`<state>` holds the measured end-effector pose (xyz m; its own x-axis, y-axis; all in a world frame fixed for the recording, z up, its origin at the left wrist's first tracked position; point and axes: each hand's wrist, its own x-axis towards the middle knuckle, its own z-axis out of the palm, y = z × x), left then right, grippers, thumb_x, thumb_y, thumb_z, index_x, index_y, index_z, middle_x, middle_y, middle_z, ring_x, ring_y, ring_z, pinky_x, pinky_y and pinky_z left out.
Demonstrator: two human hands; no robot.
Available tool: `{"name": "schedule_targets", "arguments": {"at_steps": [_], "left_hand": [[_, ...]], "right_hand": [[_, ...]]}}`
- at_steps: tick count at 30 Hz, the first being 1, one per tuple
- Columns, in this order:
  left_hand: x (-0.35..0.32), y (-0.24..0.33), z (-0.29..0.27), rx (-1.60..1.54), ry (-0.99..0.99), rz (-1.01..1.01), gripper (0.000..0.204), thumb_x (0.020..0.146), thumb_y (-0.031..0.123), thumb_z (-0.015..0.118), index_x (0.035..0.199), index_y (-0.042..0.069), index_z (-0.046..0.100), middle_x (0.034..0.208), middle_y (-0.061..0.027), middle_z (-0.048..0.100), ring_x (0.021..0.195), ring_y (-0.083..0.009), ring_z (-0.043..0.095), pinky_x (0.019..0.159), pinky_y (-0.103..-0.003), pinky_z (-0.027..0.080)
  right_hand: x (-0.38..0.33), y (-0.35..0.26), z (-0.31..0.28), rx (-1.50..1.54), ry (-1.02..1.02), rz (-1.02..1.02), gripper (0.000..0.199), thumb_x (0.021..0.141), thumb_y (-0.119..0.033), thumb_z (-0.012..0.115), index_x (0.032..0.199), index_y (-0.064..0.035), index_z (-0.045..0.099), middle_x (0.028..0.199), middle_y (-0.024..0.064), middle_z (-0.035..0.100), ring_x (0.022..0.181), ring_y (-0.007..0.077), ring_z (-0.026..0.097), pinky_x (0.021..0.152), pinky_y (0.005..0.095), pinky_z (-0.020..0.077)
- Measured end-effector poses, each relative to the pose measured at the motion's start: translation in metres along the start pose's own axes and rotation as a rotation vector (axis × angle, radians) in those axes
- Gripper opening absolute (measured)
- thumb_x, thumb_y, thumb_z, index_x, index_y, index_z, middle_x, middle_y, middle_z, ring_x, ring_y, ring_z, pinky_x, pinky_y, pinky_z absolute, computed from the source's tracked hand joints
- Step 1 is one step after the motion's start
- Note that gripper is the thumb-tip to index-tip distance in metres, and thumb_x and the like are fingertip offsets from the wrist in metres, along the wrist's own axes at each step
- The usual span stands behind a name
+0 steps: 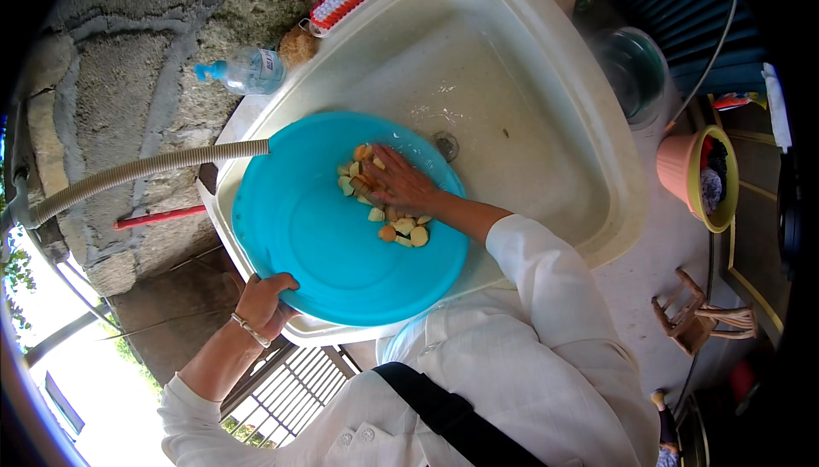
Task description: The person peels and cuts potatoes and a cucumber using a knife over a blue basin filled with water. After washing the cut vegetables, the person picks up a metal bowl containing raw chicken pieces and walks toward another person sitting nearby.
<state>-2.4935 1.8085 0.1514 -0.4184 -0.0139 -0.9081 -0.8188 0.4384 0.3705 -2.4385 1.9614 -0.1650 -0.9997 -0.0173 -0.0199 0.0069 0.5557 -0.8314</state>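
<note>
A turquoise plastic basin rests over the left part of a big cream sink, and it looks tilted. My left hand grips its near left rim, thumb over the edge and fingers below. Inside, my right hand lies spread over a heap of cut vegetable pieces, pale yellow and orange, gathered on the basin's right side. The palm covers some of them. Their exact kind is hard to tell; they resemble potato and carrot. A beige corrugated hose ends at the basin's upper left rim.
Around the sink with its drain stand a clear pump bottle, a brown scrubber and a red-white brush. A pink bucket, small wooden chair and clear tub are at right. A stone wall rises left.
</note>
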Motion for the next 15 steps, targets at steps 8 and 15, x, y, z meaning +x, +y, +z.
{"name": "schedule_targets", "arguments": {"at_steps": [8, 15], "left_hand": [[-0.014, 0.0, 0.026, 0.03, 0.067, 0.008, 0.059, 0.076, -0.007, 0.048, 0.131, -0.006, 0.027, 0.127, -0.0241, 0.043, 0.109, -0.0434, 0.05, 0.089, -0.059, 0.046], [-0.029, 0.003, 0.057, 0.078, 0.136, 0.023, 0.059, 0.076, -0.008, 0.048, 0.131, -0.007, 0.026, 0.128, -0.0263, 0.041, 0.11, -0.0469, 0.049, 0.086, -0.062, 0.046]], "right_hand": [[-0.009, -0.004, -0.008, 0.071, -0.061, 0.019, 0.069, 0.09, -0.055, 0.036, 0.145, -0.0175, 0.018, 0.151, 0.0125, -0.003, 0.14, 0.0301, 0.0, 0.112, 0.0464, 0.0135], [-0.016, 0.001, -0.007, 0.097, -0.014, -0.04, 0.067, 0.091, -0.055, 0.035, 0.145, -0.0202, 0.018, 0.151, 0.0137, -0.002, 0.139, 0.0318, 0.001, 0.112, 0.0475, 0.0139]]}}
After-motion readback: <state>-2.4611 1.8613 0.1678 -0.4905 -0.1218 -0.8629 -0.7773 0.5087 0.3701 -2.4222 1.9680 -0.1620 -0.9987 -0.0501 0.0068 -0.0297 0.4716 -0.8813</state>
